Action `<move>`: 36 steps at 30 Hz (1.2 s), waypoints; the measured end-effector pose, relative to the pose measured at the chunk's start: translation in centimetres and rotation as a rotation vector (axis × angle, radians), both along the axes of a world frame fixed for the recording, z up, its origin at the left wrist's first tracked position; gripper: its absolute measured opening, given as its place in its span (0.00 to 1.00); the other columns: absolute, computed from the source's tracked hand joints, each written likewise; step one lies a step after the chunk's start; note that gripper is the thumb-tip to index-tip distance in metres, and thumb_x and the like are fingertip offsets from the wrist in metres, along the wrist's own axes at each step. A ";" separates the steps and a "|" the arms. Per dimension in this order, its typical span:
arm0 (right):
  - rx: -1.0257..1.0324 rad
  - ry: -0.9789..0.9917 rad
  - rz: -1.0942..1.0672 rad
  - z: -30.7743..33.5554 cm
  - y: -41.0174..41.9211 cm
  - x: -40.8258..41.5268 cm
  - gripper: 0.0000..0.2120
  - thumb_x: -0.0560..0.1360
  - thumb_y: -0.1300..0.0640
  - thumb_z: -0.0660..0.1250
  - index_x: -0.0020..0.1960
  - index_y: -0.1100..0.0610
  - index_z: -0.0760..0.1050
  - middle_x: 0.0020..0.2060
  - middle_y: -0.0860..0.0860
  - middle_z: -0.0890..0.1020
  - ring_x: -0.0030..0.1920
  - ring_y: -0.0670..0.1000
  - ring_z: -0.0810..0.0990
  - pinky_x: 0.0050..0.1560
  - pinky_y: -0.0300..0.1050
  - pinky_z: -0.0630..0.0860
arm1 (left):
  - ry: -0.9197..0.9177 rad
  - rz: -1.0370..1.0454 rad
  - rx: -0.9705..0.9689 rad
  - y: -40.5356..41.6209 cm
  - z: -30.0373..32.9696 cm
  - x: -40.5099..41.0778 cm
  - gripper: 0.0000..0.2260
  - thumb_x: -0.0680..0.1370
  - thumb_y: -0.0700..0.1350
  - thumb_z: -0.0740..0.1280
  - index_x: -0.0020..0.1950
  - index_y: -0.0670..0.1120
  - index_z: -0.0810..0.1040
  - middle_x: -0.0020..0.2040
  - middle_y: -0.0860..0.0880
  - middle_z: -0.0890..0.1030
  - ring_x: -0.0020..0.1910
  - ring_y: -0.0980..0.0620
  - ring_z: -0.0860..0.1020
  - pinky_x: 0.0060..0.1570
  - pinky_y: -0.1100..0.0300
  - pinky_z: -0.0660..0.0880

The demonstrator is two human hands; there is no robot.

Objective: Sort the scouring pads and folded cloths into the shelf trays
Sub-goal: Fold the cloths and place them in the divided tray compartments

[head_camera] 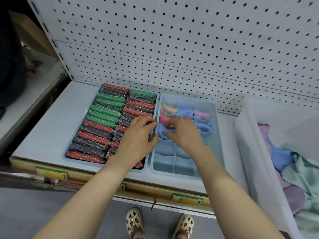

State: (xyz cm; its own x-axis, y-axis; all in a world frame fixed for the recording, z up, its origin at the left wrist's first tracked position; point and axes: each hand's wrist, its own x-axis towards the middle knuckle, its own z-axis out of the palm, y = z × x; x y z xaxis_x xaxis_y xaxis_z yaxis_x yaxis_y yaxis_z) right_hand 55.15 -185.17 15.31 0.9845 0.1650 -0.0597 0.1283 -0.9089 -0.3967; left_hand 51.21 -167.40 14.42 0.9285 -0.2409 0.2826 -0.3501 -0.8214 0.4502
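Two hands worked over the divided tray (215,128) on the shelf (43,128). The right hand (183,133) pinched a blue folded cloth (163,132) with curled fingers, seated in a left-column compartment at mid-depth; its long axis ran roughly 9 to 3 o'clock. The left hand (138,137) lay over the tray's left wall, fingers curled onto the rim beside the cloth. At 9 o'clock, the scouring pads (103,116) filled a second tray (69,152), long axes near 10 to 4 o'clock. At 3 o'clock, a white bin (250,152) held loose cloths (293,166). Pegboard (172,40) backed the shelf.
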 end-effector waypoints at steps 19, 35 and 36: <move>-0.010 0.034 -0.637 6.4 -28.1 -3.4 0.09 0.75 0.56 0.68 0.52 0.59 0.81 0.48 0.56 0.84 0.54 0.59 0.81 0.48 0.46 0.74 | 0.051 -0.058 -0.098 -13.7 6.2 1.9 0.13 0.74 0.37 0.68 0.58 0.44 0.82 0.54 0.44 0.81 0.54 0.42 0.77 0.55 0.52 0.70; 1.232 0.143 -0.229 13.1 -32.9 -2.7 0.10 0.66 0.65 0.62 0.30 0.53 0.69 0.31 0.50 0.73 0.32 0.50 0.70 0.34 0.43 0.68 | 0.538 -0.071 -0.605 -28.3 11.2 3.0 0.27 0.75 0.59 0.68 0.71 0.49 0.70 0.61 0.52 0.76 0.57 0.52 0.77 0.52 0.62 0.74; 1.312 0.153 -0.157 14.2 -32.8 -3.1 0.09 0.66 0.66 0.60 0.31 0.54 0.69 0.34 0.51 0.76 0.33 0.49 0.73 0.33 0.41 0.71 | 0.645 -0.076 -0.713 -28.9 11.7 3.1 0.29 0.73 0.63 0.67 0.68 0.48 0.72 0.59 0.51 0.78 0.56 0.49 0.78 0.58 0.57 0.76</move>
State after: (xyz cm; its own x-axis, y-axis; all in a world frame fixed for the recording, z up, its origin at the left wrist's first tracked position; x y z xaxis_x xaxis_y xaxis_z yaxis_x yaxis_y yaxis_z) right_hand 52.01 -218.01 29.50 0.9959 0.0707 -0.0559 -0.0663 0.1545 -0.9858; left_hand 54.32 -196.30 26.09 0.9455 -0.2756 -0.1736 0.0985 -0.2659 0.9590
